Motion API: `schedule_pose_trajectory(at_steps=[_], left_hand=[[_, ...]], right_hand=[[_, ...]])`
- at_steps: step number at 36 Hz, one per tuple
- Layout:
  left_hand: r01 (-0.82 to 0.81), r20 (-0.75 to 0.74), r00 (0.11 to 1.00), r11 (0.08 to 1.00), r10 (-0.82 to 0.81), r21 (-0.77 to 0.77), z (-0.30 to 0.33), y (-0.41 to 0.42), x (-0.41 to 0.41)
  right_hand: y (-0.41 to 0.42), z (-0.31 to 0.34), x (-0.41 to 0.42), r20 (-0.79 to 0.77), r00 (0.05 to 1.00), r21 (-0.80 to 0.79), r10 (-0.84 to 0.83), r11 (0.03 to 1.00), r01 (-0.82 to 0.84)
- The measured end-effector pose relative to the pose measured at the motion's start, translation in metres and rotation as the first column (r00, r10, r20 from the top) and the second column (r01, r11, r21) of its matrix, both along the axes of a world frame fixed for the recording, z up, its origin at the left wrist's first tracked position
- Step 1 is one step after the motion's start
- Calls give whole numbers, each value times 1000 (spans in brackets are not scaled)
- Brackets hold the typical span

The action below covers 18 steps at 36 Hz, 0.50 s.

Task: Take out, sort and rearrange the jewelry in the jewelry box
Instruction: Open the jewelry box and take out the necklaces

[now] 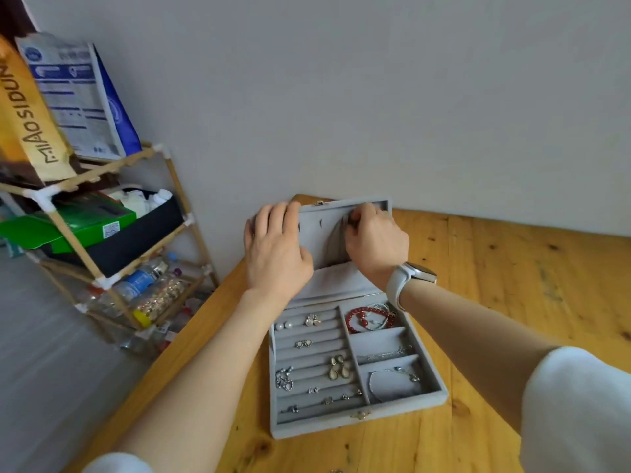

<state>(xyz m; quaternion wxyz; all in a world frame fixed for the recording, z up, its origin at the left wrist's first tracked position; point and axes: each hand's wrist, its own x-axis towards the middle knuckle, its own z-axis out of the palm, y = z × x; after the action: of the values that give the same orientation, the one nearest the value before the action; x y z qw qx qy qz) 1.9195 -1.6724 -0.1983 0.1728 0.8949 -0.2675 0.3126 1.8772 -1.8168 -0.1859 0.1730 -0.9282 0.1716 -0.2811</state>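
Beside table [512,302]: cluttered rack [112,233]; hands [276,247] cover box lid [324,240].

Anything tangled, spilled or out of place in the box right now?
Mostly tidy. The red bead bracelet shares its top right compartment with a silver chain, apparently overlapping it. A small item lies on the table, outside the box.
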Motion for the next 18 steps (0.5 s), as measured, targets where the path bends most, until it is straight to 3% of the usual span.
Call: schedule_pose_trajectory(at_steps=[6,12,18], left_hand=[[17,17,1000,1000,-17,-21,-2,-1,1],[-7,-20,1000,999,8,47,2,3,-4],[31,-257,966,988,8,148,18,7,-10]], right_hand=[[5,-5,4,-35,997,-86,-66,994,63],[-1,15,-3,24,996,33,-86,996,85],[2,65,-12,265,957,201,117,964,-173]])
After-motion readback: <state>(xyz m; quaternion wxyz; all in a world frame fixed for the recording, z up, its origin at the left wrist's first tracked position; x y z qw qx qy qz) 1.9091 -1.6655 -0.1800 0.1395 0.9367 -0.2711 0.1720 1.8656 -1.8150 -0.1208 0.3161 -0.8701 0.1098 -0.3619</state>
